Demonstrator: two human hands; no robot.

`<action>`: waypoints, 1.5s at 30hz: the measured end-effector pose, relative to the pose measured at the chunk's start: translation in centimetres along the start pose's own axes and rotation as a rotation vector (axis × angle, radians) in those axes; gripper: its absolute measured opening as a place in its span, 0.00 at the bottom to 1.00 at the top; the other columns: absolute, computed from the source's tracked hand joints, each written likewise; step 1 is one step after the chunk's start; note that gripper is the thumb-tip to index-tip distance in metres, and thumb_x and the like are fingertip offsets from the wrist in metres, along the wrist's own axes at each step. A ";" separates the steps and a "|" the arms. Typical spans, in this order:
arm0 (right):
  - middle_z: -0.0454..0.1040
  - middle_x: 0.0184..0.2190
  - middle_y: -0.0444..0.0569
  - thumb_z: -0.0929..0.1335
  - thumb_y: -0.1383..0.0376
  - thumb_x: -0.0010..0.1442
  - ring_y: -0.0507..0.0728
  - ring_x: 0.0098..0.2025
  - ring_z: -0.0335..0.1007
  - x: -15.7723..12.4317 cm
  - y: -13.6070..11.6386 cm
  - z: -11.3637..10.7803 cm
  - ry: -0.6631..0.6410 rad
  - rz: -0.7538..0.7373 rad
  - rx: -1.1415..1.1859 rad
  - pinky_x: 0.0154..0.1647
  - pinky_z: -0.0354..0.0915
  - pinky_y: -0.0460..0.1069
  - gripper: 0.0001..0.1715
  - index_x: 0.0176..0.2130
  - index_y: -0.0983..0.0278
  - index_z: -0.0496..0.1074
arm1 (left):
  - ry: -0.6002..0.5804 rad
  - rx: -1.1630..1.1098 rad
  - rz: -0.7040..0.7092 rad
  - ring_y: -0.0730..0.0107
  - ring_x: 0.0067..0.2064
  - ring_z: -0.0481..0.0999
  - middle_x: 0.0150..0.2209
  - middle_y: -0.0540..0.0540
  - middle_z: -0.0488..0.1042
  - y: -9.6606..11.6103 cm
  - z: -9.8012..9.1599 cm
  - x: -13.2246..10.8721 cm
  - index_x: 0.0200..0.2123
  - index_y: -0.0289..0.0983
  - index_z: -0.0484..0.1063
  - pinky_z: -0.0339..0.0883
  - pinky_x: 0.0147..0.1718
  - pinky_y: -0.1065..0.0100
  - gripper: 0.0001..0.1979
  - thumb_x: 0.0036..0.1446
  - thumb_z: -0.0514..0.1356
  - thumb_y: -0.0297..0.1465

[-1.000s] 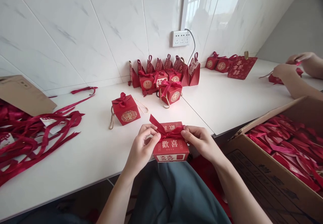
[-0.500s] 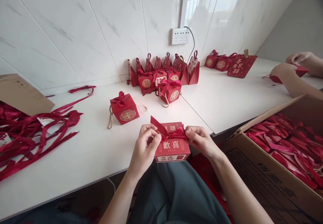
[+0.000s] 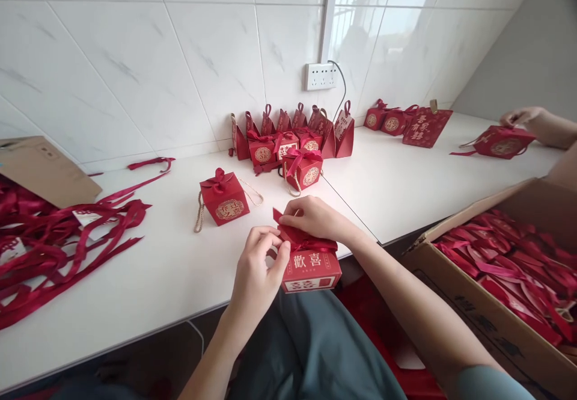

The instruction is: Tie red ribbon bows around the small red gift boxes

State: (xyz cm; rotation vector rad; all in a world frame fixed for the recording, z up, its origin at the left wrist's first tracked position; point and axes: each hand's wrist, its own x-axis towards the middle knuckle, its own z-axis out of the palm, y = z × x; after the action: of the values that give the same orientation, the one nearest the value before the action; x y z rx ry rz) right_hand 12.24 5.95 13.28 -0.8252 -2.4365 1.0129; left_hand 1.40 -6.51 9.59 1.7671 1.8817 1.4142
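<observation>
A red gift box with white characters rests at the near edge of the white table, over my lap. A dark red ribbon lies across its top. My left hand pinches the ribbon at the box's left top edge. My right hand has reached across the top of the box and its fingers close on the ribbon's left end.
One finished red box with a rope handle stands just behind, and several more cluster by the wall. Loose ribbons pile at left. A cardboard carton of red ribbons sits at right. Another person's hand touches a red box far right.
My right hand has moved from the box's right side across its top to the ribbon's left end. The other person has set their box down on the table.
</observation>
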 end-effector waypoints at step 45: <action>0.72 0.44 0.54 0.63 0.46 0.58 0.61 0.48 0.69 -8.9 4.4 0.1 0.442 0.252 0.366 0.49 0.65 0.58 0.26 0.46 0.62 0.67 | -0.091 0.074 0.210 0.65 0.50 0.65 0.45 0.44 0.64 0.1 0.1 -0.1 0.45 0.41 0.64 0.65 0.49 0.60 0.13 0.58 0.51 0.23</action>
State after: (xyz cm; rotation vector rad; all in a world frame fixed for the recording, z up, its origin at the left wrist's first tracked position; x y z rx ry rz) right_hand 20.56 2.67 8.96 -1.1020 -1.7451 1.1719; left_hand 1.60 -6.54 9.59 2.0805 1.7667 1.3192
